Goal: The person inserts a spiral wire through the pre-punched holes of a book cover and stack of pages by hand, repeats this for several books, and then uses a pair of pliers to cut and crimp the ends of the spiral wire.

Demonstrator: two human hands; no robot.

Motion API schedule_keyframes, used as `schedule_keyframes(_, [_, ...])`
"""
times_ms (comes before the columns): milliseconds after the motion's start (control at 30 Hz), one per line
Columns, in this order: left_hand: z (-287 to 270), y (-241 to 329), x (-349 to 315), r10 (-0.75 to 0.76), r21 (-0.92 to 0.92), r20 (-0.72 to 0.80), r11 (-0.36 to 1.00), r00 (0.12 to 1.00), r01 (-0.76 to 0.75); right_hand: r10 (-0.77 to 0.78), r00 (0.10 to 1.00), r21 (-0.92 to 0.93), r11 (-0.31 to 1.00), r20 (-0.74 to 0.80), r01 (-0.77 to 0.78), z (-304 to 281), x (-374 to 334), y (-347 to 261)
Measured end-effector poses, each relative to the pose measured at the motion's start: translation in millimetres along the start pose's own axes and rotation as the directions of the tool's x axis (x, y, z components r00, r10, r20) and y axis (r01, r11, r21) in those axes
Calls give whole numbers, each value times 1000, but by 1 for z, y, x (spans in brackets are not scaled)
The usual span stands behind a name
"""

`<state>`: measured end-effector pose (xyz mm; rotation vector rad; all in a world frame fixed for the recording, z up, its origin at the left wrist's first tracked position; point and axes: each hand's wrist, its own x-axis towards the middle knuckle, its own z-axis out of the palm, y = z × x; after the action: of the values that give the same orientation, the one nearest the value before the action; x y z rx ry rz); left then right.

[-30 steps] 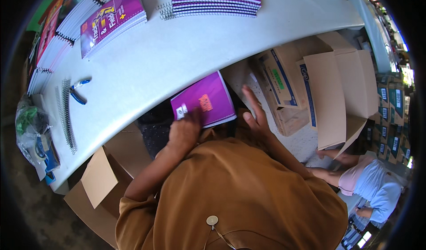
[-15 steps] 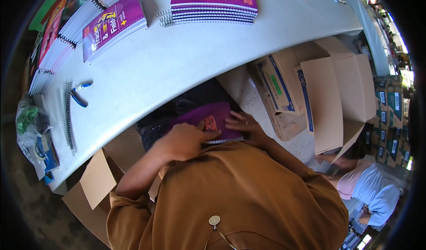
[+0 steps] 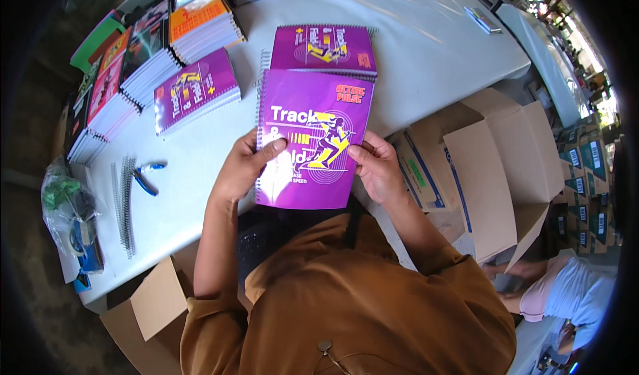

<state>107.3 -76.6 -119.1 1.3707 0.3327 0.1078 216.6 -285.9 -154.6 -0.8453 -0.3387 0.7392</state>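
Between both hands I hold up a purple spiral-bound book [image 3: 313, 142] with a yellow runner on its cover. My left hand [image 3: 247, 165] grips its left, coil-side edge, thumb on the cover. My right hand [image 3: 377, 167] pinches the right edge, thumb in front. Just beyond, on the white table [image 3: 413, 15], lies a stack of matching purple books [image 3: 323, 45], partly hidden by the held one. To the left is a pile of purple-covered unbound sheets [image 3: 198, 92]. Loose metal coils [image 3: 124, 205] and blue-handled pliers [image 3: 146, 177] rest farther left.
Rows of other spiral-bound books [image 3: 150, 35] fill the table's far left. A plastic bag [image 3: 63, 202] sits at its left end. Open cardboard boxes [image 3: 489, 169] stand to the right, another box [image 3: 156, 302] below left. Another person [image 3: 559, 295] is at the far right.
The purple book has come up from my lap to above the table edge, upright and facing me. Both hands now hold its side edges instead of lying on its cover.
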Motion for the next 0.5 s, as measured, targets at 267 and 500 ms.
schedule_keyframes(267, [30, -13, 0, -63, -328, 83, 941, 995, 87, -441, 876, 275, 833, -196, 480, 30, 46, -36])
schedule_keyframes(500, [50, 77, 98, 647, 194, -219, 762, 730, -617, -673, 738, 131, 729, -43, 672, 20, 113, -38])
